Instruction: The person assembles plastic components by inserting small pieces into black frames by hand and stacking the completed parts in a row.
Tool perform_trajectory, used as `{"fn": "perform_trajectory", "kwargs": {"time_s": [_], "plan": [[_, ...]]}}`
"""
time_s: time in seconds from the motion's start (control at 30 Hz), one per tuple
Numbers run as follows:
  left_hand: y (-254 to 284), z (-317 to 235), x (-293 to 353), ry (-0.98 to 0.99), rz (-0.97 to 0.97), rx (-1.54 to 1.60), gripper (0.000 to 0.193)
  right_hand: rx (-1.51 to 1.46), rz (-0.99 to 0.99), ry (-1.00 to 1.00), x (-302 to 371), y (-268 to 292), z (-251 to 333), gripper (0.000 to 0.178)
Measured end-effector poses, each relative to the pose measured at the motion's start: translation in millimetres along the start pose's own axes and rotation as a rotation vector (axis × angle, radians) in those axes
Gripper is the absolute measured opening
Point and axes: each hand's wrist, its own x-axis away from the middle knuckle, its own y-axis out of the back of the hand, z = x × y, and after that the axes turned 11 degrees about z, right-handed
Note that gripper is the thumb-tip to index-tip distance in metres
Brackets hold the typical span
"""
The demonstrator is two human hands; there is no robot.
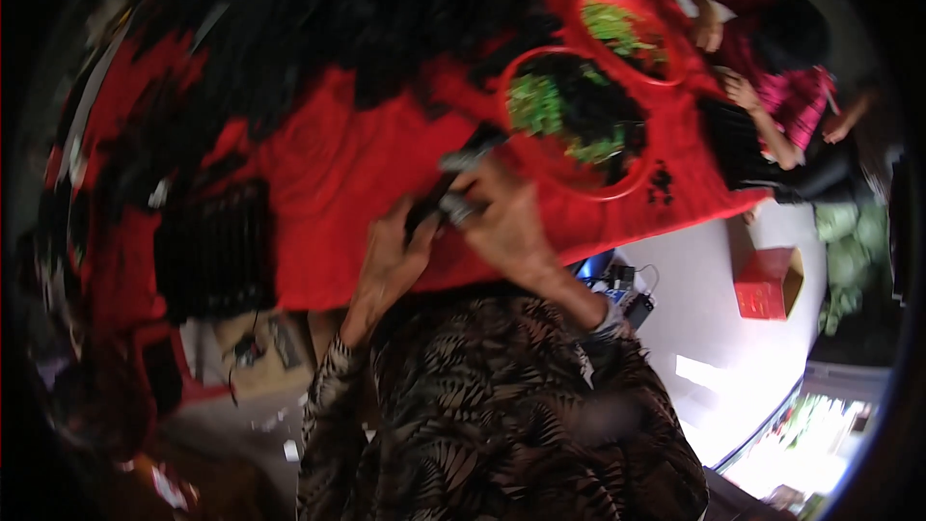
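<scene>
Holding a dark piece (431, 201) just left of the big basin (606, 197), a bit toward the body side of it, above the red cloth (318, 241). Too blurred to identify more closely; can't tell if touching the rim.

Grip: pinching the end farther from the big basin with the left hand (394, 253), thumb against fingers. Right hand (503, 224) curled in beside the same piece, on the big basin's side; can't tell if clamped or only resting. Grey bits (460, 205) at the right fingers: can't tell if tool or finger wrap.

Handling, best guess: light, judging by the fingers-only hold. Stiffness unclear, so treat as bendable. Possibly slick, so pinch firmly, not hard. Take hold at the end away from the big basin with the left, steady the middle with the right.

Around: black heap (405, 24) left of and beyond the big basin, black ribbed stack (216, 251) well left of it, green bits (536, 104) inside it, small basin (666, 84) just beyond it.

Writing: none legible on the dark piece or big basin. Red box (762, 287) on the floor, right of the big basin: too small to read.
</scene>
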Motion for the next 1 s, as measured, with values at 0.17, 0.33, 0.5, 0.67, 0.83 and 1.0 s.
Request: {"fn": "perform_trajectory", "kwargs": {"time_s": [0.17, 0.33, 0.5, 0.67, 0.83, 1.0], "plan": [[22.0, -13.7, -11.8, -0.030, 0.033, 0.132, 0.028, -0.046, 0.058, -0.026, -36.8, 20.9, 25.3, 0.028], [38.9, -16.3, -8.5, -0.081, 0.196, 0.316, 0.038, -0.050, 0.191, -0.165, -53.3, 31.0, 28.0, 0.024], [45.0, -11.9, -0.5, -0.118, 0.223, 0.516, 0.036, 0.082, 0.260, -0.186, -53.4, 27.8, 42.6, 0.041], [48.6, -16.4, 5.6, -0.111, 0.232, 0.583, 0.037, 0.168, 0.304, -0.145, -55.8, 24.5, 54.8, 0.042], [46.8, -12.4, 6.2, -0.106, 0.213, 0.530, 0.038, 0.193, 0.330, -0.154, -58.5, 22.3, 55.1, 0.043], [44.3, -11.7, 4.0, -0.073, 0.212, 0.504, 0.040, 0.220, 0.308, -0.116, -57.4, 21.4, 43.9, 0.044]]}}
